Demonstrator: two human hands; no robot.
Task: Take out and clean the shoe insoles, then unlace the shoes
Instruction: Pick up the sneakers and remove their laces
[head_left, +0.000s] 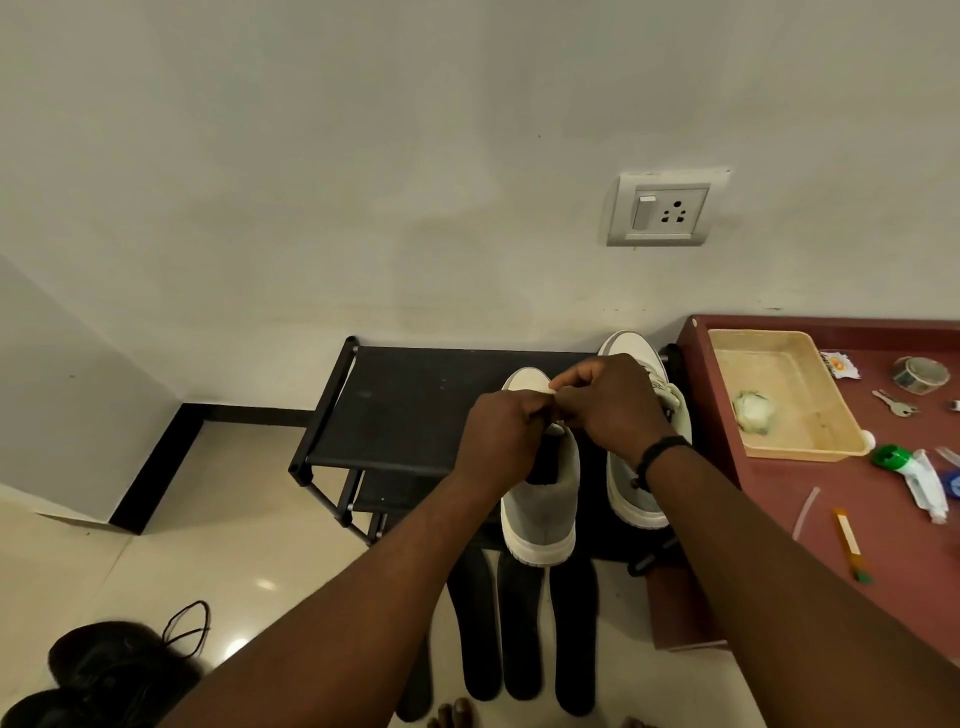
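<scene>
On the black fabric shoe rack (415, 410), our left hand (498, 436) and right hand (608, 405) pinch the lace of the near grey-and-white sneaker (545, 519); dark insoles (519, 634) already lie on the floor, the second grey sneaker (636, 499) remains.

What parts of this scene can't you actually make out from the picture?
- Laces of the near shoe: covered by the left hand and right hand.
- Far shoe: its middle hidden behind the right wrist.
- Insoles on the floor: partly under the forearms, count unclear.
- Black shoes: cut off by the bottom-left edge.
</scene>
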